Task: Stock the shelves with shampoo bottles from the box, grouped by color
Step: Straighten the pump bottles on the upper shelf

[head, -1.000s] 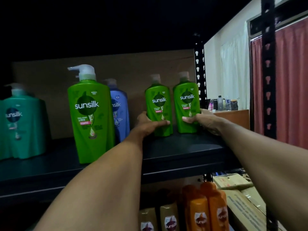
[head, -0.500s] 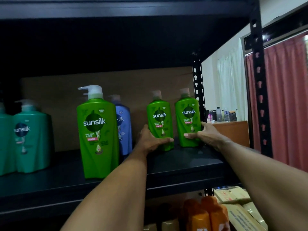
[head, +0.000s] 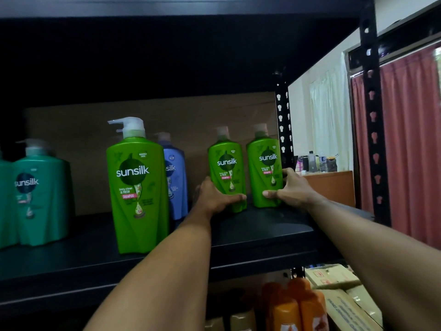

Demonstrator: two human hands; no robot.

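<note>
Shampoo bottles stand upright on a dark shelf [head: 262, 230] in the head view, with both bare arms reaching in from below. The left hand [head: 216, 199] wraps the lower part of the left green bottle [head: 226, 168], thumb laid across the front near its base and fingers curled round its far side. The right hand [head: 292, 189] grips the right green bottle [head: 263, 168] the same way, thumb low across the label and fingers curled round its right edge. These two bottles stand just beside each other at the back right of the shelf, near the black slotted post [head: 282, 130], their bases on the board. Toward the front, left of the arms, is a big green bottle [head: 137, 187] with a white pump, and a blue bottle [head: 176, 182] stands just behind it, partly hidden. Teal bottles [head: 39, 192] are grouped at the far left, well apart from the green ones. On the level below, orange bottles [head: 298, 306] show beside the tops of some tan bottles [head: 241, 321], and cardboard boxes [head: 346, 304] lie to their right. Beyond the rack hangs a red curtain [head: 410, 151].
</note>
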